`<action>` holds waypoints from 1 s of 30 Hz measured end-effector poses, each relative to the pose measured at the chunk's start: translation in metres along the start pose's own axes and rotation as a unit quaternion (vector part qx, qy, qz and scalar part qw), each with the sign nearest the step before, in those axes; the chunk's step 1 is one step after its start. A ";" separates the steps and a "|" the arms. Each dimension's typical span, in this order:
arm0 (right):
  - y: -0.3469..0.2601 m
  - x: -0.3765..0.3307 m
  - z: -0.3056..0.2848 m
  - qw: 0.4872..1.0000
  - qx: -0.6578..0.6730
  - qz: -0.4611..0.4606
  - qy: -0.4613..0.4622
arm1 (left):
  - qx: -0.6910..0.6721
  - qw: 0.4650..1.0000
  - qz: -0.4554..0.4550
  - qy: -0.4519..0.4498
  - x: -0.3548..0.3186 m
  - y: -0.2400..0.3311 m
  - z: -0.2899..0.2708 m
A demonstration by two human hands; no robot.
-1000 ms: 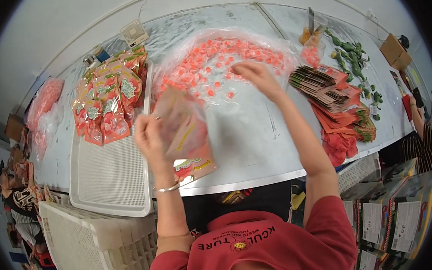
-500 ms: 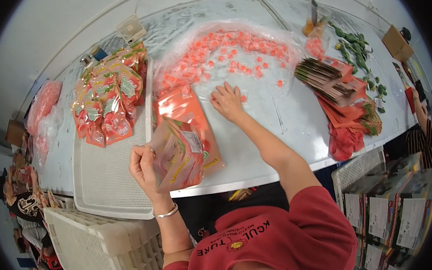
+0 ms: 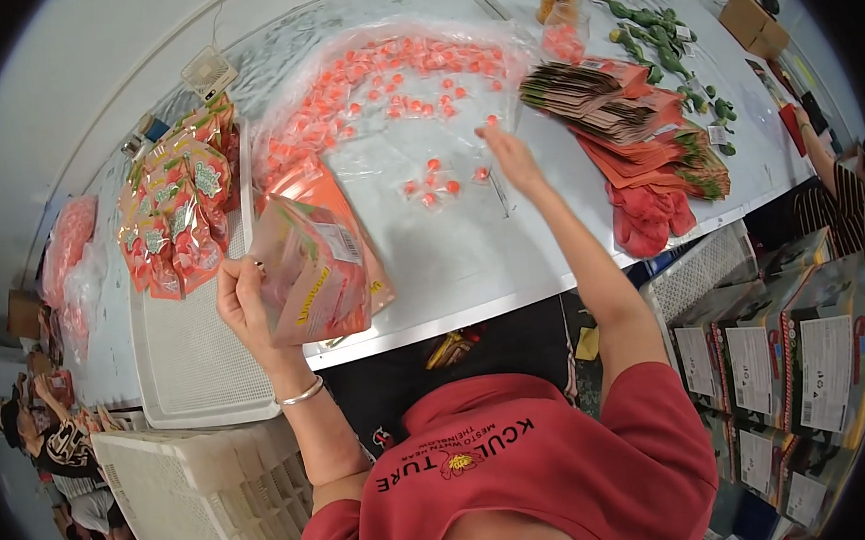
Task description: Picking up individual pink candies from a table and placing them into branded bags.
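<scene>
Left hand [image 3: 246, 305] has its grip closed on a clear pouch with orange print [image 3: 314, 270], pinching the left edge and holding it up over the near desk edge [image 3: 475, 307]. More pouches of the same kind [image 3: 332, 202] lie flat beneath it, at about 12 o'clock from the hand. Right hand [image 3: 510, 154] is flat, fingers spread and empty, pressed on the crinkly clear plastic sheet [image 3: 413, 141] amid small orange-red pieces [image 3: 432, 185] — nothing held. Pouch looks light, thin, floppy and slick; it would likely sag or slip if pinched at a corner, so an edge pinch with thumb across the face seems safest. Pieces look tiny and light, apt to roll or skid on the film. Filled packs [image 3: 173, 223] sit at 10 o'clock from the pouch on a white tray [image 3: 193, 357]; stacked cards [image 3: 612, 107] at 2 o'clock.
</scene>
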State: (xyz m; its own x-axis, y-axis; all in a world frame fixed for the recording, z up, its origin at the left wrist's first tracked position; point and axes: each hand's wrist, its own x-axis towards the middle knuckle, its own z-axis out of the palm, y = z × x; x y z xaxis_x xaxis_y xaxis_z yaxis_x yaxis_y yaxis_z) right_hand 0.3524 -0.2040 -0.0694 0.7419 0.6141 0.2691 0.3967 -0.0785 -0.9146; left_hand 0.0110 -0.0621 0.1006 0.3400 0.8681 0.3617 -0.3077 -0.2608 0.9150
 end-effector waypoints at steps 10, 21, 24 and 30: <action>-0.030 -0.026 0.103 0.874 -0.417 -0.247 0.024 | -0.005 1.000 -0.006 -0.023 -0.003 0.008 0.007; -0.033 0.018 0.045 0.930 0.306 0.205 0.022 | 0.097 0.980 -0.033 -0.173 0.015 -0.023 0.065; -0.144 0.018 0.015 0.881 0.451 0.144 0.019 | 0.140 0.971 0.017 -0.194 0.018 -0.044 0.093; -0.189 0.008 0.006 0.985 0.041 -0.105 -0.132 | 0.140 0.978 -0.006 -0.155 0.022 -0.094 0.134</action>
State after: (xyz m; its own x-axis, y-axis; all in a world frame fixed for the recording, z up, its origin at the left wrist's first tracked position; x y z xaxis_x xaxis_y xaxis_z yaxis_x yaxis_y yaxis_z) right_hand 0.2800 -0.1790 0.1039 0.4767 0.7940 0.3772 0.4737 0.1294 -0.8711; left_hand 0.1663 -0.0752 0.0464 0.6085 0.7131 0.3481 -0.0612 -0.3952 0.9165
